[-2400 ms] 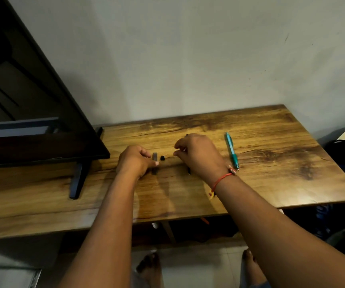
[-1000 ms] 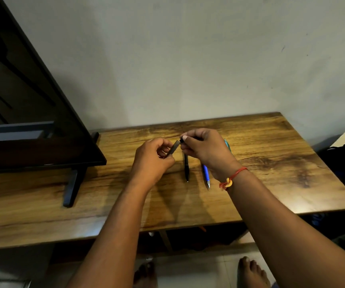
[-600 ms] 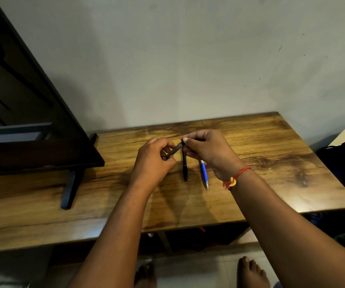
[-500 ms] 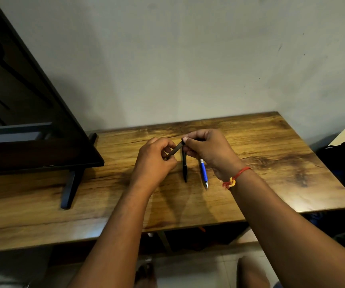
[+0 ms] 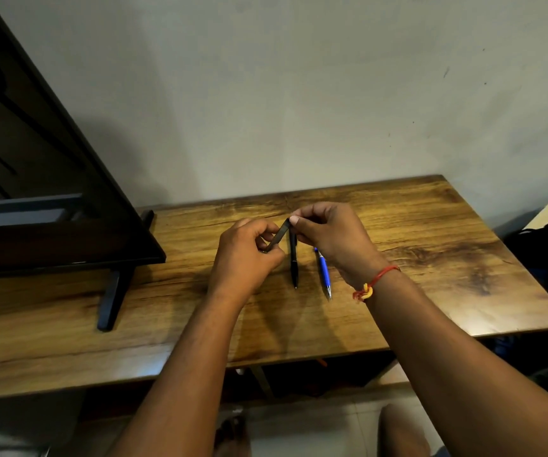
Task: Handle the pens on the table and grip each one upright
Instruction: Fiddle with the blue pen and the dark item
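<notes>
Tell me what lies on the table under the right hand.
Under the right hand, which pinches a grey pen, lies a blue pen: its lower part shows, its upper end is covered, as is anything else there.

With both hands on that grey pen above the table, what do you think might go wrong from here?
1. The grey pen is tilted, pinched only near its ends by the left hand and right hand; if either lets go to right it, it may slip and drop.
2. The black pen and blue pen lie loose on the table just under the right hand; a lowered wrist might roll them.
</notes>
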